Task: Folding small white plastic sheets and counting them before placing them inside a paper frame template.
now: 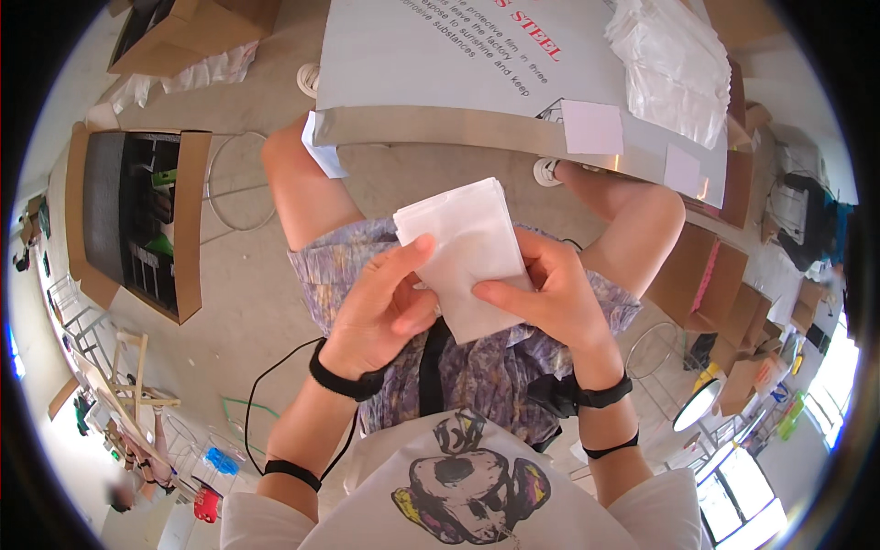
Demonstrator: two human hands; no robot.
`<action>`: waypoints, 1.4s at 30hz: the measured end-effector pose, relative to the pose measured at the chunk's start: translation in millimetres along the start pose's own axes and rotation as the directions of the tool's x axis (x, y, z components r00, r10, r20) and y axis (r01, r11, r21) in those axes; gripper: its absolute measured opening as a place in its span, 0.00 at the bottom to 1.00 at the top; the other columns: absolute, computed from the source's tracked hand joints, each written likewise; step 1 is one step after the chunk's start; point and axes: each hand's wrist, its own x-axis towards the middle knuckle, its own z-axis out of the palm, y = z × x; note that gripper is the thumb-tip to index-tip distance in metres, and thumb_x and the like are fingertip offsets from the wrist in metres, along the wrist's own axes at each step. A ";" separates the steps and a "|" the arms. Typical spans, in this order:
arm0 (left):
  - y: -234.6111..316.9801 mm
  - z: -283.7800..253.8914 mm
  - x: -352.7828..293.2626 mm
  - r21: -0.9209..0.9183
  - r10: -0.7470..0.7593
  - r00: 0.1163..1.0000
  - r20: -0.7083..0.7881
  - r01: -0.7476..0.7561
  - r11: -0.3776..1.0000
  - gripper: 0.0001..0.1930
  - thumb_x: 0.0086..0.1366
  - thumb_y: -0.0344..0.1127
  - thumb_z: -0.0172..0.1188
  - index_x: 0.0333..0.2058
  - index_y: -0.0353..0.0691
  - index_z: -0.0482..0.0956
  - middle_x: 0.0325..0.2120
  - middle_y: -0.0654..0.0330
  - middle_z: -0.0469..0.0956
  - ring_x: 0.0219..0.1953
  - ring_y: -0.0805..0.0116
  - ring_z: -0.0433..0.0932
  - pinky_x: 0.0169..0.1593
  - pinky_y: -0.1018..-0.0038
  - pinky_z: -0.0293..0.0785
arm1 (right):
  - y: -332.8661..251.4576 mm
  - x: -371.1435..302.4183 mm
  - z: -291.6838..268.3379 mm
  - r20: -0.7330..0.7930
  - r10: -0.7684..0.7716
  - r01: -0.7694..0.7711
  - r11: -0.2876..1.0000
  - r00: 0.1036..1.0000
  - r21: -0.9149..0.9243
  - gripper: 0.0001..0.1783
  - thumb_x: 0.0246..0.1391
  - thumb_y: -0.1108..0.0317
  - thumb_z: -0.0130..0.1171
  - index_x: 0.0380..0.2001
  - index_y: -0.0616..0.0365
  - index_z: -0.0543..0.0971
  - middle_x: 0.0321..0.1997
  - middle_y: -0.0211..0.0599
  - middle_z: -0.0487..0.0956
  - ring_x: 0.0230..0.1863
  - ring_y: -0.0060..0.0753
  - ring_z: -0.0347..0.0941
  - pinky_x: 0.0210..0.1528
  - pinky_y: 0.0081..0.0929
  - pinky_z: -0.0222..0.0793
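Above my lap I have a small stack of white sheets (463, 243), with layered edges showing along its top. My right hand (559, 289) grips its right side, thumb lying across the front and fingers behind. At the left edge, my left hand (380, 298) has its thumb on the stack and its other fingers curled beside the lower edge. Whether the sheets are paper or thin bags I cannot tell. Black straps circle both wrists.
Ahead stands a table with a grey film-covered metal top (440, 73). Clear plastic bags (669, 69) lie at its right, near white cards (591, 126) on the edge. An open carton (188, 229) stands left, more cartons (697, 280) right. Another person (137, 490) is far lower left.
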 end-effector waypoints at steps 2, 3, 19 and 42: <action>1.4 -19.1 1.6 0.128 0.044 0.999 -0.019 -0.041 0.991 0.11 0.63 0.41 0.61 0.37 0.39 0.77 0.26 0.66 0.77 0.13 0.84 0.60 0.16 0.84 0.52 | -8.4 -3.3 -0.8 0.024 0.014 -0.015 0.998 1.000 0.063 0.20 0.48 0.73 0.65 0.45 0.65 0.76 0.40 0.31 0.78 0.41 0.17 0.72 0.42 0.20 0.70; 1.7 -23.0 3.1 0.251 0.094 0.995 -0.035 -0.082 0.964 0.12 0.63 0.42 0.61 0.37 0.39 0.77 0.25 0.67 0.77 0.12 0.85 0.55 0.16 0.84 0.47 | -11.8 -4.2 -0.6 0.055 0.027 -0.033 0.992 0.998 0.124 0.20 0.48 0.73 0.65 0.46 0.66 0.76 0.41 0.30 0.78 0.41 0.17 0.72 0.42 0.20 0.70; -2.8 16.8 -7.9 0.015 0.169 0.985 -0.032 -0.168 0.986 0.17 0.61 0.29 0.60 0.49 0.35 0.72 0.43 0.59 0.78 0.42 0.71 0.79 0.45 0.72 0.77 | -7.2 -7.1 -5.4 0.118 -0.013 -0.014 0.974 0.993 0.224 0.19 0.57 0.68 0.58 0.49 0.64 0.72 0.42 0.33 0.77 0.43 0.21 0.73 0.42 0.21 0.71; 1.2 38.5 -41.4 0.220 -0.057 0.995 -0.084 0.075 0.973 0.19 0.65 0.35 0.55 0.53 0.35 0.69 0.44 0.57 0.77 0.42 0.66 0.80 0.44 0.70 0.79 | -4.9 7.1 -6.5 0.541 -0.833 0.784 -0.257 0.117 -0.565 0.12 0.49 0.71 0.60 0.38 0.45 0.81 0.46 0.29 0.81 0.54 0.31 0.74 0.62 0.33 0.60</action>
